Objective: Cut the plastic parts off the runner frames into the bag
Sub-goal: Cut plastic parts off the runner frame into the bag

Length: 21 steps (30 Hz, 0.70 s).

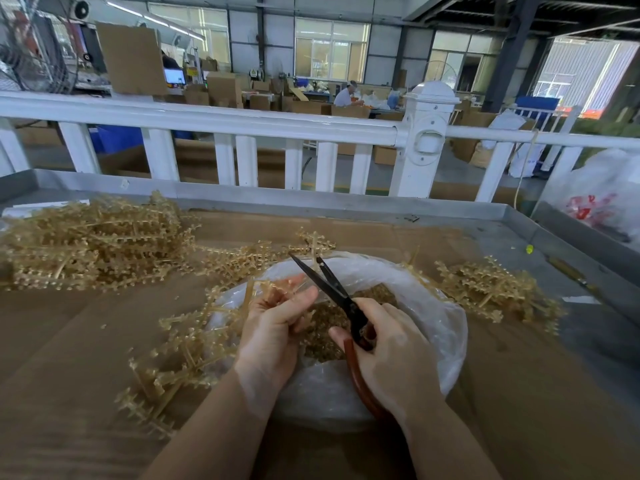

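The right hand (388, 351) has its grip curled round the reddish-brown handles of the black-bladed scissors (332, 289), blades parted; the left hand (277, 327) pinches a pale amber plastic runner frame (194, 337) over the clear plastic bag (446, 327) on the cardboard-covered counter (69, 341). The left fingertips (294, 282) sit just beside the blades, so a hasty snip could nick them, or parts could fly past the bag's rim. The frame's long axis runs from the fingers down-left, off the bag; the scissors point up-left, away from the person.
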Each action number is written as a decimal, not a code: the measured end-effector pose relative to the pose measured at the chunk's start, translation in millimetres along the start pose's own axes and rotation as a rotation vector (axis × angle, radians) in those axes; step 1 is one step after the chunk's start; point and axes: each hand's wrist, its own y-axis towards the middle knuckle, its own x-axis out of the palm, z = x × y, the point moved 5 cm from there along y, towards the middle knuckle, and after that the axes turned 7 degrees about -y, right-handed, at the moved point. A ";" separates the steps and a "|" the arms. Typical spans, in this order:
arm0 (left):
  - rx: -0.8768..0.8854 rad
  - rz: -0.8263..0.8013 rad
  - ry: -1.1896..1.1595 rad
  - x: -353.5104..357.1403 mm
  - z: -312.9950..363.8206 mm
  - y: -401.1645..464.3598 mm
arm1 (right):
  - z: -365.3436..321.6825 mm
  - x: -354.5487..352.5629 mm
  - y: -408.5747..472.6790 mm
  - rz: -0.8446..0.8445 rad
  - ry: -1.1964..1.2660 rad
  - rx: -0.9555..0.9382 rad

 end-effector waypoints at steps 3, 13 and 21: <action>0.014 0.073 0.008 -1.4 0.0 0.6 | 0.8 -0.5 0.0 0.002 0.020 0.008; -0.008 0.077 -0.036 -7.1 -3.4 3.8 | 1.8 0.4 0.4 -0.020 0.032 0.017; 0.065 0.111 -0.130 -9.1 -0.4 6.8 | 3.2 0.0 1.9 -0.022 0.088 0.031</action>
